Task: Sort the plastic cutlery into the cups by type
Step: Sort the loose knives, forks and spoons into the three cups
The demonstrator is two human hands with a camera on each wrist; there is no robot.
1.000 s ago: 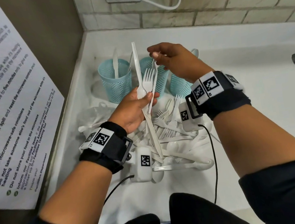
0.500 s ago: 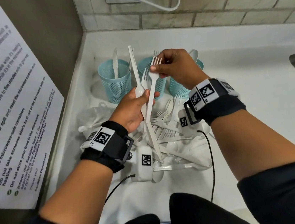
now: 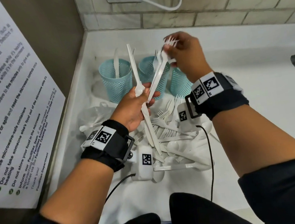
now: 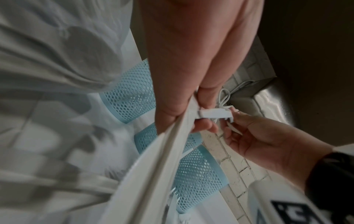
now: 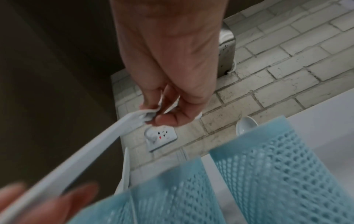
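Left hand [image 3: 135,107] grips a small bundle of white cutlery, fingers and thumb curled round it: a knife [image 3: 133,67] that stands up past the fingertips, a spoon [image 3: 139,90] with its bowl at the thumb, and more pieces whose ends hang below the palm towards the pile [image 3: 172,136]. Right hand [image 3: 182,57], above and to the right of the left one, pinches the head of a fork [image 3: 159,75] between thumb and fingers; the tines poke out past the fingers and look blurred. The fork's handle slants down to the left hand, where its end lies against the fingertips; whether those fingers clamp it cannot be told.

Just beyond the left hand stand three blue mesh cups in a row on the white tabletop [image 3: 253,99]. The left cup [image 3: 116,82] has a knife upright in it. The middle cup [image 3: 149,69], right behind the slanting fork, has a fork in it. The right cup [image 3: 178,83] sits under the right hand; the right wrist view shows a spoon bowl at its rim.

Below both hands lies the pile of loose forks, spoons and knives. A clear bag [image 3: 91,115] sits left of the left wrist. A printed notice [image 3: 3,111] hangs further left.
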